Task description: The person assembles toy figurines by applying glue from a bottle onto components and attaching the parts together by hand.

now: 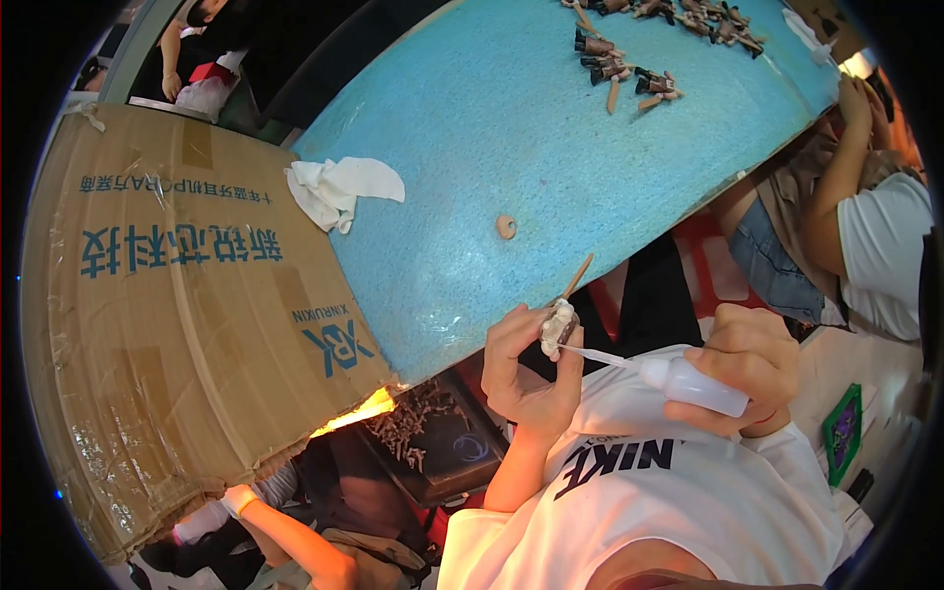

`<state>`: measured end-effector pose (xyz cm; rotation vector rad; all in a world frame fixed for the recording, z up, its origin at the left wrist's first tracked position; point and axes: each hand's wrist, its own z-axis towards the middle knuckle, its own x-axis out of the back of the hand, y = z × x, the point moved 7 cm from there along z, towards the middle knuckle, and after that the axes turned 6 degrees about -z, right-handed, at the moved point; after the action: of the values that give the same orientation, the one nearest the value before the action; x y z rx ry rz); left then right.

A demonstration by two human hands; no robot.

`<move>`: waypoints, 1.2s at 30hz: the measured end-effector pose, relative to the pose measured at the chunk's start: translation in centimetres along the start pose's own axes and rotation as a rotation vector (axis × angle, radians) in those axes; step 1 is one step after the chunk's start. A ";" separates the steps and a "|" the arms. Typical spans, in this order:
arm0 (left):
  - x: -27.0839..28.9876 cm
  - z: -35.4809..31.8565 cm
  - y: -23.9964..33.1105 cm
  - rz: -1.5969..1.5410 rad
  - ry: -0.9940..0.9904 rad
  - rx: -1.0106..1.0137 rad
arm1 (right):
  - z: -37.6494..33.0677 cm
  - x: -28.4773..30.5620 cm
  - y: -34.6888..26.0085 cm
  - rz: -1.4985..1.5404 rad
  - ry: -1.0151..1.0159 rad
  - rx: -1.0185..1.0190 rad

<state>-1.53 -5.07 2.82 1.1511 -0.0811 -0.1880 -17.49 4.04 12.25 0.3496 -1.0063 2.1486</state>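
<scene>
Workshop, small-parts handwork.
You're at a blue-covered desk point(423, 280): matching small figures point(593, 45) in clusters, dark tray point(444, 486) of tiny parts point(415, 423), needle-tipped squeeze bottle point(693, 383), other people point(880, 236) nearby.

Small, pale, lumpy piece point(558, 328) — white squeeze bottle point(678, 380) tilted, nozzle point(602, 357) at its edge

Past the near edge of the blue-covered bench point(433, 167), an open stretch runs from the left hand point(531, 383) up to the heap of small figurines point(615, 64) at the far end, with only a small beige ring point(505, 228) partway. To the left, a crumpled white cloth point(344, 187) and a large cardboard box point(177, 324) bound that room. Between the hands, the squeeze bottle's point(703, 386) thin nozzle spans the gap from the right hand point(742, 364) to the held figurine point(558, 329).
</scene>
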 end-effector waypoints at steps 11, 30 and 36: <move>-0.3 0.0 0.2 0.030 -0.104 -0.055 | 0.2 -0.2 0.0 -0.028 -0.014 0.007; -0.2 -0.2 0.3 0.005 -0.107 -0.012 | 0.0 0.3 0.7 -0.002 -0.013 0.007; -0.3 -0.3 0.5 0.019 -0.131 -0.026 | -0.6 0.3 0.9 -0.031 0.035 -0.039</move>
<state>-1.77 -4.58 3.18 1.1111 -0.2043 -0.2470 -18.36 4.24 11.52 0.3064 -1.0158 2.0970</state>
